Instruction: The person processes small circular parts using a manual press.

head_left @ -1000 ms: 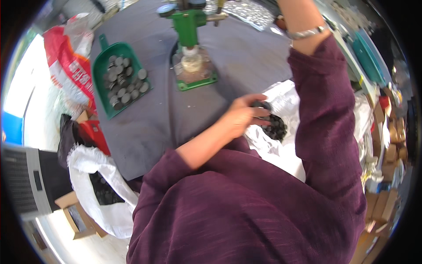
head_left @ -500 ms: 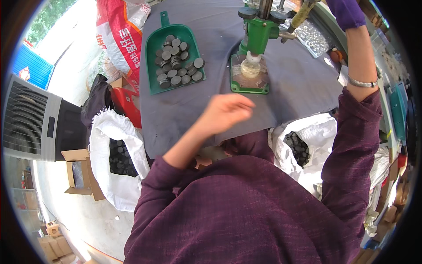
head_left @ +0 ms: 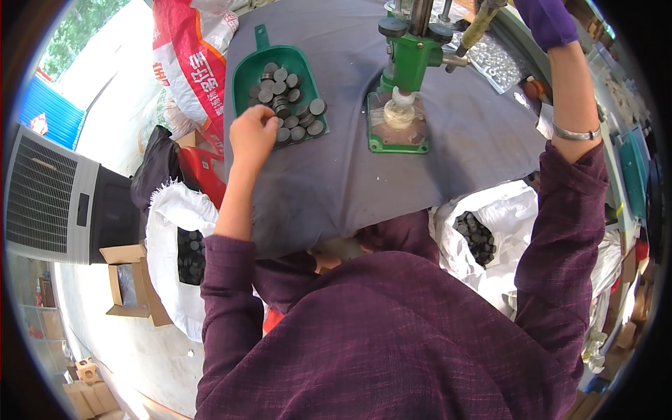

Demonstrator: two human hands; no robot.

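My left hand [head_left: 253, 138] is over the lower left edge of a green dustpan-shaped scoop [head_left: 241, 77]. Its fingers are bent together among the dark grey round discs [head_left: 281, 89] lying there, and their tips hide whatever is between them. To the right of the scoop stands a green hand press [head_left: 407, 61], with a whitish round piece [head_left: 400, 112] on its base below the ram. High at the right edge, my right hand [head_left: 549, 22] wears a purple glove and is raised beside the press's lever [head_left: 483, 28]. The picture's border cuts off its fingers.
A grey cloth covers the table [head_left: 329, 175]. White sacks of dark discs stand at the left [head_left: 164, 224] and right [head_left: 514, 210] of my lap. Behind the press lies a clear bag of small shiny parts [head_left: 498, 63]. A red and white sack [head_left: 189, 63] leans at the left.
My left hand has swung left and away from me, from in front of the press to the discs in the scoop. The right arm stays raised, almost unmoved.
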